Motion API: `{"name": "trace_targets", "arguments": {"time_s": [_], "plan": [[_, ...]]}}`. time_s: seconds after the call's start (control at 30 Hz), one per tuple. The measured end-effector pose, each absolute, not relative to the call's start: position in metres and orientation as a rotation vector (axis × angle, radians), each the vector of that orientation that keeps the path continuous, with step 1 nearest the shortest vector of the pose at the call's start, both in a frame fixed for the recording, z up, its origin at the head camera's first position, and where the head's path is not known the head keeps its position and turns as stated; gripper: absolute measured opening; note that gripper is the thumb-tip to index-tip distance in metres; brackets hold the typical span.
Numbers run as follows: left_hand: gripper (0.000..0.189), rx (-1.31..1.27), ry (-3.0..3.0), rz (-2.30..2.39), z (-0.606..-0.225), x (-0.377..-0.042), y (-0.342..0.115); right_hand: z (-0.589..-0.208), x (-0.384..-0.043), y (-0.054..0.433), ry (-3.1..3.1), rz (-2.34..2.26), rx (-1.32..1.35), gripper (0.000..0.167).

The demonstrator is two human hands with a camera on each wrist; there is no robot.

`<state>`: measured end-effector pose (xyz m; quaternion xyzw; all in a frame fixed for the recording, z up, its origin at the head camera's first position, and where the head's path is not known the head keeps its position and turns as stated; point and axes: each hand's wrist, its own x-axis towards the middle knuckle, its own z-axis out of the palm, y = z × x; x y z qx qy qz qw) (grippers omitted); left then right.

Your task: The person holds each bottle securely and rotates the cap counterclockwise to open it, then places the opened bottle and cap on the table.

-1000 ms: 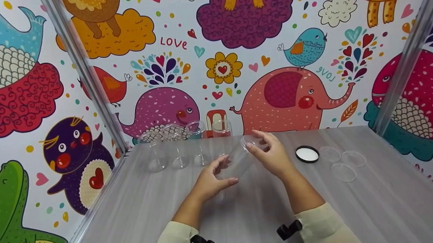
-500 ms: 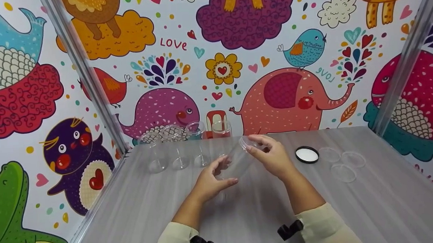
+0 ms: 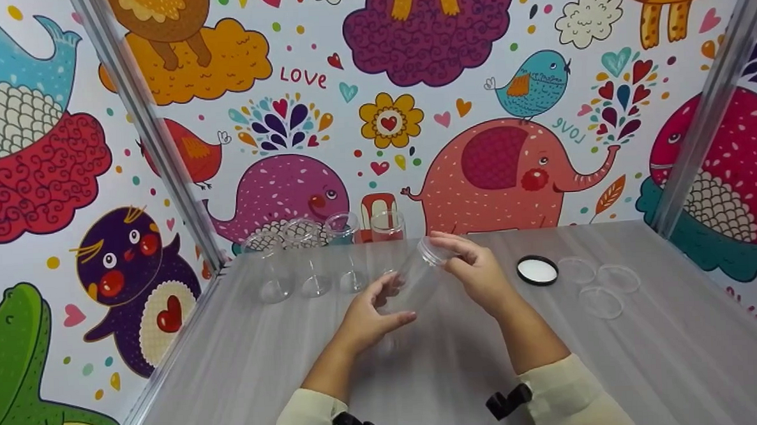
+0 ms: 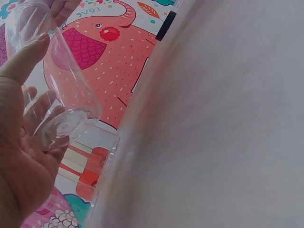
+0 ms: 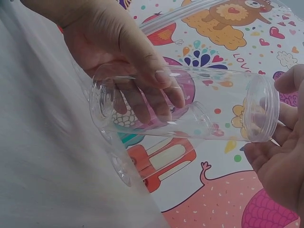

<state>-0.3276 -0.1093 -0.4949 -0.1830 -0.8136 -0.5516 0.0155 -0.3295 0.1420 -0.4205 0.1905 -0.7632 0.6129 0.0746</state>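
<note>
A clear plastic jar (image 3: 414, 294) is tilted above the middle of the table, its ridged end up and to the right. My left hand (image 3: 365, 312) holds it near the base; in the right wrist view the thumb and fingers (image 5: 137, 97) of that hand lie around its wall. What looks like a clear screw lid (image 5: 265, 109) caps the ridged end. Around that rim are the fingers and thumb of my right hand (image 3: 480, 275), fingertips on the far side and thumb partly hidden in the head view. Nothing shows inside the jar.
Several clear open jars, including one at the left (image 3: 274, 271) and one nearest the middle (image 3: 389, 231), stand along the back. A black-rimmed white lid (image 3: 537, 271) and three clear discs, the nearest disc (image 3: 600, 302) among them, lie to the right. Behind rises a patterned wall (image 3: 389, 167).
My right hand has turned a little at the lid; its thumb has slid back off the rim's near side, leaving more of the rim showing. My left hand and the jar stay almost still.
</note>
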Motion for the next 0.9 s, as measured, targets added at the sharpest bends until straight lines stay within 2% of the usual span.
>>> {"name": "trace_targets", "arguments": {"time_s": [0.2, 0.4, 0.5, 0.9], "plan": [[0.090, -0.590, -2.526, -1.720, -0.4949, -0.3275, -0.1093, -0.4205, -0.3298, 0.1409, -2.304, 1.784, 0.543, 0.041], [0.087, -0.591, -2.535, -1.733, -0.4951, -0.3268, -0.1088, -0.4199, -0.3302, 0.1394, -2.402, 1.579, 0.406, 0.058], [0.088, -0.587, -2.542, -1.734, -0.4943, -0.3261, -0.1084, -0.4200, -0.3305, 0.1389, -2.434, 1.540, 0.365, 0.061], [0.088, -0.566, -2.532, -1.738, -0.4957, -0.3247, -0.1068, -0.4211, -0.3295, 0.1412, -2.378, 1.630, 0.411, 0.045]]}}
